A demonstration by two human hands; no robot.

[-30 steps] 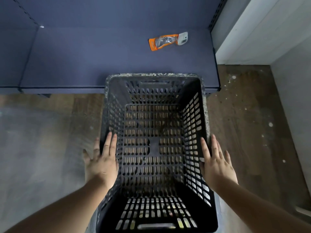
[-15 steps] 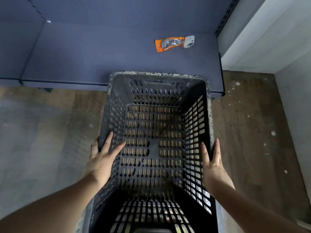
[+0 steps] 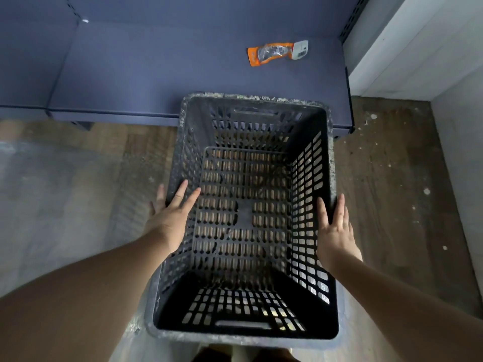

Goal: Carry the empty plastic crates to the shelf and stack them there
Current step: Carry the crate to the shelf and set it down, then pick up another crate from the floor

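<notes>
Black crate held between both hands, open top up, nothing inside. Perforated walls and slotted base, wooden floor visible through the slots. Pale, speckled grime along the rim. Far end of the crate overlapping the front edge of the low blue shelf; whether resting on that edge or held just above it, cannot tell. Near end close to the body, handle slot visible in the near wall.

Left hand on the left rim, fingers straight and spread, some over the rim toward the inside, others outside the wall; grip apart, pressing flat rather than curled. Right hand on the right rim, fingers straight and together, thumb inside against the wall, the rest along the rim's outer side; grip likewise apart, flat against the crate.

Orange packet lying flat on the shelf, well beyond the crate, toward the right end. White wall just right of the shelf.
</notes>
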